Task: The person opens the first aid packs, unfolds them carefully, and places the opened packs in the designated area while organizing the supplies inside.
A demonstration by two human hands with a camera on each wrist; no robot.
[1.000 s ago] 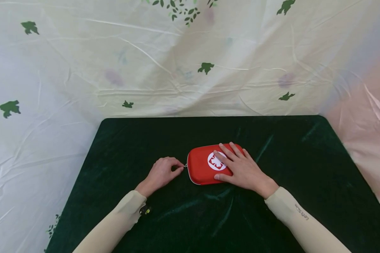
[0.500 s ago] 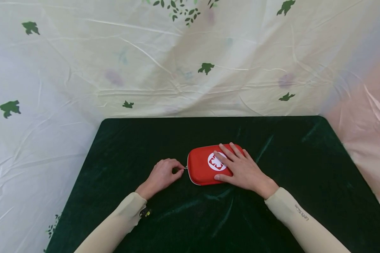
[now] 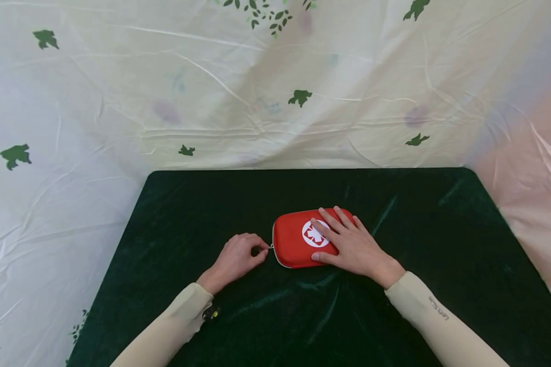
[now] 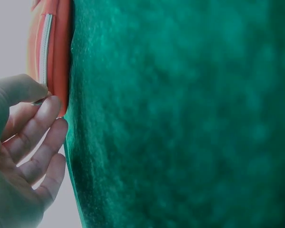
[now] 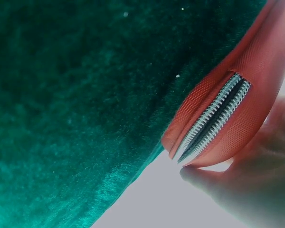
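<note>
now, your left hand [image 3: 236, 257] has its grip pinched, thumb and fingertip together, on the small zipper pull [image 3: 271, 246] at the left end of the red case [image 3: 287, 239]. the case lies flat on the dark green worktop [image 3: 211, 204], near its middle. your right hand [image 3: 357, 248] rests over the case's right part, its grip spread apart, fingers partly covering the white round emblem [image 3: 306, 234]. in your right wrist view, the zipper teeth [image 5: 210, 112] stand parted along one side. behind the worktop hangs pale cloth [image 3: 239, 112] with green bird and leaf shapes [image 3: 300, 98].
</note>
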